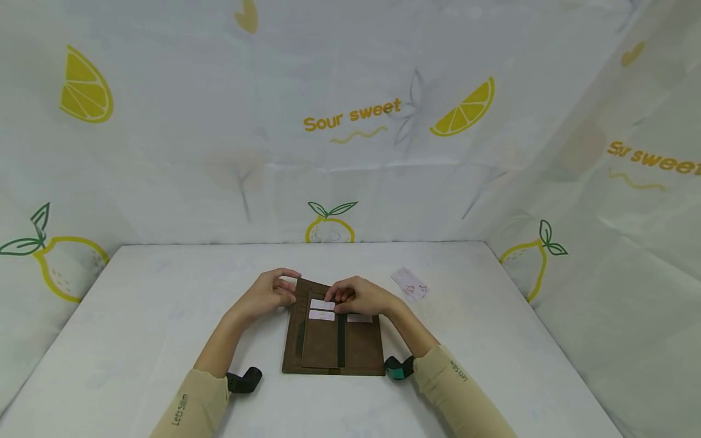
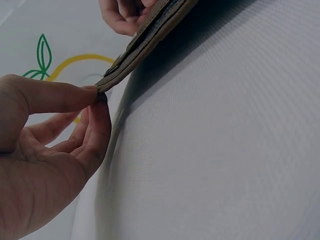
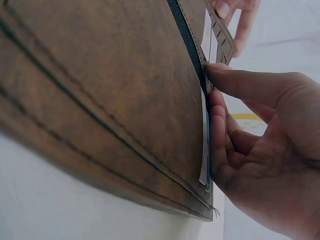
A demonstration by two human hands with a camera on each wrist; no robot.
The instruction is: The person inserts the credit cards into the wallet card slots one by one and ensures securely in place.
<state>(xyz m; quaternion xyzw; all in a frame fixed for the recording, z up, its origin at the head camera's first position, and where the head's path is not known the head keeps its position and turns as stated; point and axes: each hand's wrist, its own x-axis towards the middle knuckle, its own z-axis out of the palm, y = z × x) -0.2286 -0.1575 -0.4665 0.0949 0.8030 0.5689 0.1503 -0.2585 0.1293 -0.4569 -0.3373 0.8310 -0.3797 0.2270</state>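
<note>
A brown wallet (image 1: 320,347) lies open on the table, with a dark strip (image 1: 342,340) down its middle. My left hand (image 1: 269,291) pinches its upper left corner between thumb and fingers; the left wrist view shows that edge raised off the table. Over the wallet's top middle, my right hand (image 1: 358,295) pinches the upper white card (image 1: 322,305), its fingertips partly hidden. A lower white card (image 1: 321,315) sits in a slot just beneath. Another card (image 1: 359,318) shows in the right panel, below the right hand.
A pale card with reddish marks (image 1: 411,284) lies on the white table (image 1: 164,316), right of and beyond the wallet. Dark wrist devices (image 1: 244,381) are worn on both arms. A lemon-print cloth (image 1: 219,182) hangs behind and at the sides.
</note>
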